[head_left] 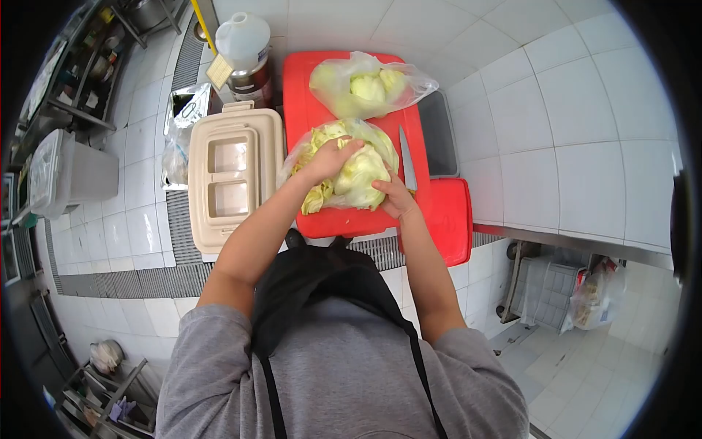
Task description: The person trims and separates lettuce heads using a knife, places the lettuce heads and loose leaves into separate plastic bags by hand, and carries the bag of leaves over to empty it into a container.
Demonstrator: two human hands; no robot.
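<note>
A pale green lettuce head (358,181) sits on a clear plastic bag (294,162) on the red surface (300,95) in front of me. My left hand (335,158) lies over its upper left side, fingers curled onto the leaves. From the right, my right hand (396,194) grips the head's lower right side, thumb and fingers against it. Loose yellow-green leaves (316,197) are bunched at the left of the head. A knife (406,157) lies just right of it, blade pointing away from me. Farther back, another clear bag (409,86) holds more lettuce (368,88).
A beige lidded container (197,190) stands at the left. Behind it are a translucent jug (243,40) and a metal can (252,82). A grey bin (437,135) and a red lid-like panel (450,227) flank the right side, near the tiled wall (526,161).
</note>
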